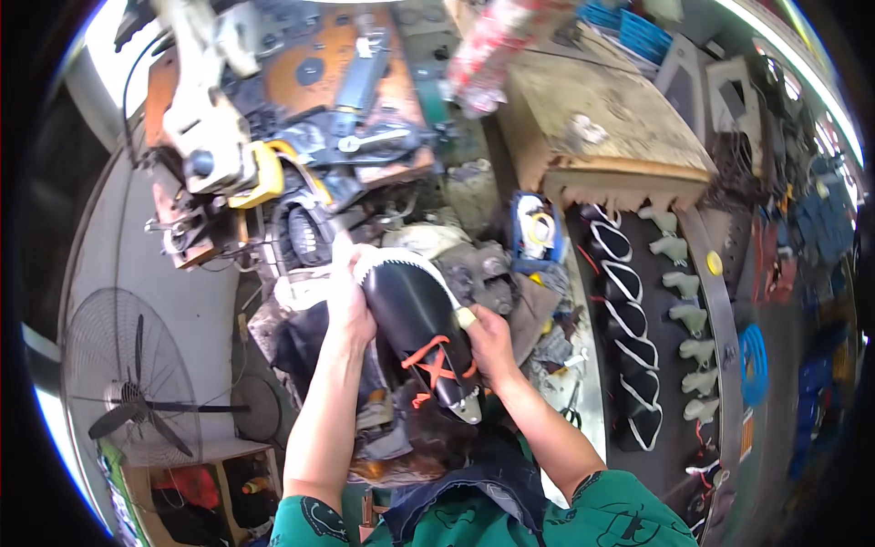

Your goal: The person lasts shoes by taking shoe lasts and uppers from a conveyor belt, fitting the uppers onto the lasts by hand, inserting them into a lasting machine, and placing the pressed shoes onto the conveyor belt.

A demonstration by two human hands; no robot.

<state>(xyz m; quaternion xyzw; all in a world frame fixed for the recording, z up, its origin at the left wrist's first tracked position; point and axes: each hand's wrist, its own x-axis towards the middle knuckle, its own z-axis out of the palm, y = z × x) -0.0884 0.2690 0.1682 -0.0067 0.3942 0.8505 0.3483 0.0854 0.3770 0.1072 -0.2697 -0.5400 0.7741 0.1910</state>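
Note:
A black shoe upper (401, 296) with a white stitched edge is pulled over a shoe last, whose pale grey end (468, 407) shows nearest my body. Orange lace (436, 357) crosses the opening of the upper. My left hand (350, 296) holds the left side near the far, rounded end, thumb along the edge. On the opposite side my right hand (490, 343) grips the edge, with a pale yellow cover (466, 317) at a fingertip. The fingers underneath are hidden by the shoe.
Beyond my hands stands a machine (214, 150) with a yellow part. A fan (132, 401) is at left. On the right, a conveyor (670, 356) carries black uppers (629, 314) and several grey lasts (688, 317) below a wooden box (602, 118). Cloths and scraps (492, 273) lie about.

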